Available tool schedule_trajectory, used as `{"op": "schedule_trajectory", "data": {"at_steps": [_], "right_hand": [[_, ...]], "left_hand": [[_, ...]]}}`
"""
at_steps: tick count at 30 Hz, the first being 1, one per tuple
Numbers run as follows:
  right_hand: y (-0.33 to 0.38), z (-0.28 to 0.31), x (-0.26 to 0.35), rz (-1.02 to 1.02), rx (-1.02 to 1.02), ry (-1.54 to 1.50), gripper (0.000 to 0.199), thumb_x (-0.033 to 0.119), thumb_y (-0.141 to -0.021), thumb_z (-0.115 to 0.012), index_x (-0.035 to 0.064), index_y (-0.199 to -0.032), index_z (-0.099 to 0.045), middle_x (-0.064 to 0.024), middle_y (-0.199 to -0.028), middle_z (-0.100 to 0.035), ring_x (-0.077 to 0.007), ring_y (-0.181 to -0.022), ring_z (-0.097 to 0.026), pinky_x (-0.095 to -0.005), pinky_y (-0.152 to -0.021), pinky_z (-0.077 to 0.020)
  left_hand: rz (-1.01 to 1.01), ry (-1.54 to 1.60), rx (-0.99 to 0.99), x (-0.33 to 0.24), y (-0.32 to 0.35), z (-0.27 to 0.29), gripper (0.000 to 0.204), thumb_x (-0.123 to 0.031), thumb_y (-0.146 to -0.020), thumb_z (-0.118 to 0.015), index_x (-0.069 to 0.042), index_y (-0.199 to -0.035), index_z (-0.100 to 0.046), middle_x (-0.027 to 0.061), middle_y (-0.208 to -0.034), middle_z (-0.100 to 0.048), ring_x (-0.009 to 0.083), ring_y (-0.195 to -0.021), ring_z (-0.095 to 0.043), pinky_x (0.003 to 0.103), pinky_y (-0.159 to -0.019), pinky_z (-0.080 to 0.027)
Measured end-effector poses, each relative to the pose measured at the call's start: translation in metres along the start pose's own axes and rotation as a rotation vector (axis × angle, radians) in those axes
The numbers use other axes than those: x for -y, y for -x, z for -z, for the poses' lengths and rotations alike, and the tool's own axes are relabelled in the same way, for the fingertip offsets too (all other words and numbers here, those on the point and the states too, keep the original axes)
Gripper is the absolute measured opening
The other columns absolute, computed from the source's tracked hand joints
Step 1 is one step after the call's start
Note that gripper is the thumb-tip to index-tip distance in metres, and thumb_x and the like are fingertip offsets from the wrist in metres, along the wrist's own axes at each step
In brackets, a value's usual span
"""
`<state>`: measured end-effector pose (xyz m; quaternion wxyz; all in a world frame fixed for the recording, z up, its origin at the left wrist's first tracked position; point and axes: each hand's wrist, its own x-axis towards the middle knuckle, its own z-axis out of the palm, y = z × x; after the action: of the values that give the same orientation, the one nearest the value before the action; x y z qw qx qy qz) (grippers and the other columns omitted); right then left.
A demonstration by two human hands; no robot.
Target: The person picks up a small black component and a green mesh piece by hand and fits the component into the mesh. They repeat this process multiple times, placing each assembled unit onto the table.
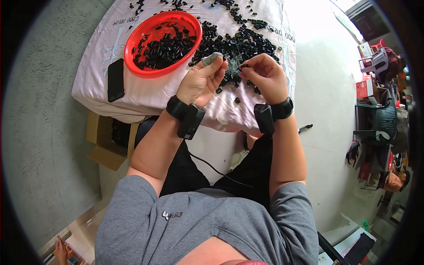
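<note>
My left hand (199, 83) is raised over the near side of the table, fingers curled, with a small black plastic piece (225, 58) at its fingertips. A mottled grey-green lump (212, 58) sits by its thumb and forefinger; whether it is a finger cover or something held, I cannot tell. To the right, my right hand (268, 78) pinches another small black plastic part (242, 67) between thumb and fingers. The two hands are a short gap apart. Between and behind them lie thin grey-green slivers (234, 66) and a wide heap of black plastic pieces (245, 42).
A red basin (198, 40) with many black pieces stands left on the cloth-covered table (145, 95). A black phone (115, 80) lies beside it. Below, an open cardboard box (108, 152) holds dark things. Chairs (385, 119) and clutter line the far right.
</note>
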<state>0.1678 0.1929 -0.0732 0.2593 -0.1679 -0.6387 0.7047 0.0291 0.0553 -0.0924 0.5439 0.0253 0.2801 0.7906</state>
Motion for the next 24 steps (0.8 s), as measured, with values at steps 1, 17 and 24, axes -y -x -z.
{"op": "schedule_trajectory", "data": {"at_steps": [1, 17, 24], "right_hand": [[0.000, 0.002, 0.000, 0.011, 0.028, -0.052, 0.010, -0.004, -0.085, -0.061, -0.0013, -0.094, -0.058, -0.0070, -0.091, -0.065, -0.0138, -0.082, -0.065, -0.0254, -0.076, -0.0538], [0.006, -0.012, 0.009, 0.094, -0.003, 0.171, 0.017, -0.003, -0.085, -0.063, -0.0017, -0.102, -0.063, -0.0022, -0.093, -0.064, -0.0073, -0.084, -0.060, -0.0208, -0.076, -0.0491], [0.005, -0.012, 0.005, 0.115, 0.017, 0.177, 0.015, -0.004, -0.084, -0.063, -0.0018, -0.099, -0.063, -0.0033, -0.093, -0.065, -0.0079, -0.082, -0.061, -0.0210, -0.075, -0.0498]], "left_hand": [[-0.006, -0.014, 0.020, 0.001, 0.001, -0.003, 0.008, -0.007, -0.087, -0.065, -0.008, -0.095, -0.066, 0.0027, -0.091, -0.068, 0.0120, -0.087, -0.065, 0.020, -0.075, -0.055], [-0.170, -0.298, 0.061, 0.003, 0.010, -0.013, 0.010, -0.006, -0.086, -0.066, -0.005, -0.096, -0.066, 0.0038, -0.088, -0.068, 0.0119, -0.080, -0.065, 0.023, -0.073, -0.053], [-0.207, -0.409, -0.006, 0.004, 0.010, -0.013, 0.010, -0.007, -0.085, -0.068, -0.005, -0.094, -0.066, 0.0037, -0.088, -0.068, 0.0111, -0.078, -0.065, 0.022, -0.072, -0.052]]}}
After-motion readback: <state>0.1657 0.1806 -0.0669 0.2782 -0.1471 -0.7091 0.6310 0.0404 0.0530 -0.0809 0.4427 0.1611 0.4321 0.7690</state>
